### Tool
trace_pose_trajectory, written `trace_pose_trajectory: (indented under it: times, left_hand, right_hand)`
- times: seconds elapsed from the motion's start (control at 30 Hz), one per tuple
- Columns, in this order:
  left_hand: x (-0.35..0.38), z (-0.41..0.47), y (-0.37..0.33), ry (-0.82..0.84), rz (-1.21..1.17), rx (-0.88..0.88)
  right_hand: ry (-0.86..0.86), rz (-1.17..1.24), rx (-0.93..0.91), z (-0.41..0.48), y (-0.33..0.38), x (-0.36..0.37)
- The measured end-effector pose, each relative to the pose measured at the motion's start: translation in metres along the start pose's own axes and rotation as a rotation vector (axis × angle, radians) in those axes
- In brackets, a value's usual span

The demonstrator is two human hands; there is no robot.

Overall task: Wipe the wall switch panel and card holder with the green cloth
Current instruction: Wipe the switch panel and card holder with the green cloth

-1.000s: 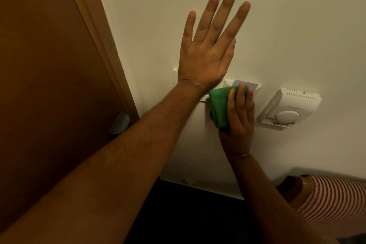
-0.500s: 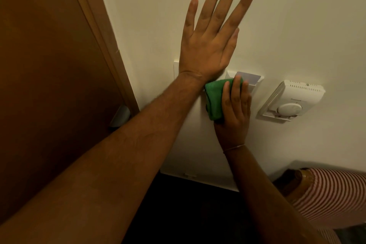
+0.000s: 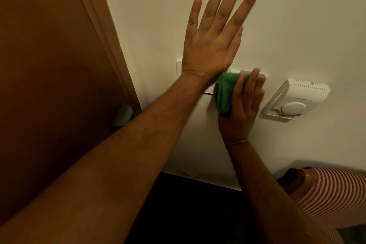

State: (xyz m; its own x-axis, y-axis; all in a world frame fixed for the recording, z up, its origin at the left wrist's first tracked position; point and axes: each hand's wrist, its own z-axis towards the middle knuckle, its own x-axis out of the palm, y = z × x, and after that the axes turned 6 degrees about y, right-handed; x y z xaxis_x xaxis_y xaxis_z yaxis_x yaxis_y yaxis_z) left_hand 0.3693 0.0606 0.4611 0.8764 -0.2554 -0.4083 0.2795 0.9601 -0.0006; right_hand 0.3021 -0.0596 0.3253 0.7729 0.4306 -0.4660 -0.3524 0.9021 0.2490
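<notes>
My left hand (image 3: 213, 37) lies flat on the cream wall, fingers spread, its wrist covering most of the white switch panel (image 3: 179, 69); only the panel's left edge shows. My right hand (image 3: 242, 105) presses the folded green cloth (image 3: 224, 93) against the card holder (image 3: 262, 75), which sits just right of the panel. A grey card top peeks out above my fingertips. Most of the card holder is hidden by the cloth and hand.
A white thermostat (image 3: 297, 98) with a round dial is mounted to the right of my right hand. A brown door (image 3: 49, 75) and its frame fill the left, with a pale handle (image 3: 123, 116). A striped cushion (image 3: 336, 196) sits at lower right.
My right hand and the cloth have slid slightly up and to the right over the card holder. My left hand stays flat on the wall.
</notes>
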Motion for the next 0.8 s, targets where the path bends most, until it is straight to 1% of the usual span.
trace_pose_trajectory:
  times: [0.1, 0.23, 0.33, 0.43, 0.53, 0.67, 0.7, 0.8]
  left_hand:
    - [0.002, 0.0, 0.0, -0.01, -0.008, 0.007]
    - [0.002, 0.0, 0.001, -0.008, 0.001, 0.01]
    - [0.004, 0.0, 0.002, -0.011, 0.012, 0.019]
    - [0.005, 0.001, 0.003, -0.018, 0.023, 0.028]
    - [0.006, 0.002, 0.004, -0.032, 0.042, 0.038]
    - [0.001, 0.002, 0.003, -0.023, 0.029, 0.038]
    - [0.0, 0.001, 0.003, -0.005, 0.027, 0.042]
    - [-0.001, 0.0, 0.004, 0.023, 0.024, 0.048]
  right_hand:
    - [0.003, -0.085, -0.047, -0.002, 0.001, 0.007]
    - [0.139, -0.21, -0.179, -0.041, -0.018, 0.014]
    - [0.167, -0.195, -0.193, -0.043, -0.026, 0.016]
    - [0.123, -0.122, -0.19, -0.026, -0.017, 0.014]
    - [0.076, -0.049, -0.132, -0.008, -0.003, 0.011]
    - [0.078, -0.113, -0.151, -0.007, -0.006, 0.002]
    - [0.082, -0.104, -0.121, -0.011, -0.013, -0.002]
    - [0.04, -0.028, 0.119, -0.019, -0.031, -0.012]
